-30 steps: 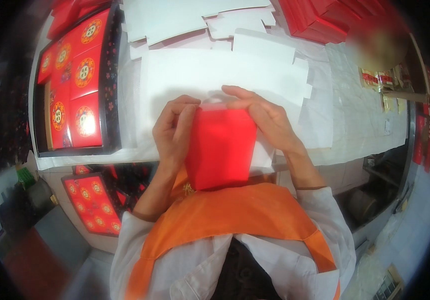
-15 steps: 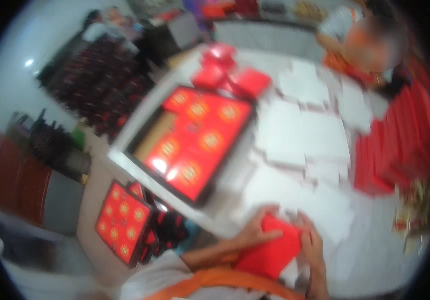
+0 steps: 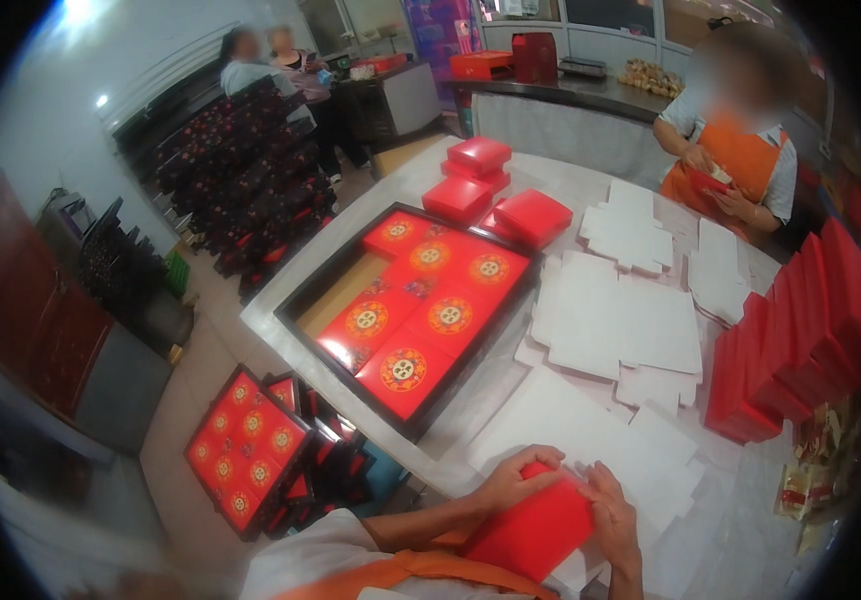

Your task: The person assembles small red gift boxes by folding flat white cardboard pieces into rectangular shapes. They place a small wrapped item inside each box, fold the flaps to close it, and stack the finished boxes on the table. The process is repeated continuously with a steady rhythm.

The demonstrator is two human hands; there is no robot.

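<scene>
A red cardboard box (image 3: 536, 525) is between my hands at the table's near edge. My left hand (image 3: 519, 482) curls over its upper left side, fingers on the far edge. My right hand (image 3: 611, 512) grips its right corner, with the fingertips bent at the far end. The far end of the box is partly hidden by the fingers. Flat white box blanks (image 3: 551, 410) lie just beyond my hands. Farther left sits a black-rimmed tray (image 3: 421, 425) with several red boxes (image 3: 449, 313) bearing round gold patterns; its left part shows bare brown bottom.
Red boxes (image 3: 534, 215) stand behind the tray. More white blanks (image 3: 616, 310) cover the table's middle. Upright red boxes (image 3: 786, 340) and small gold packets (image 3: 801, 490) line the right side. Filled trays (image 3: 248, 450) are stacked at lower left. A co-worker (image 3: 736, 165) handles something red across the table.
The view has shifted and become sharper, so the table appears lower and farther right. Both my hands stay on the red box. The co-worker's hands now show, holding a red item.
</scene>
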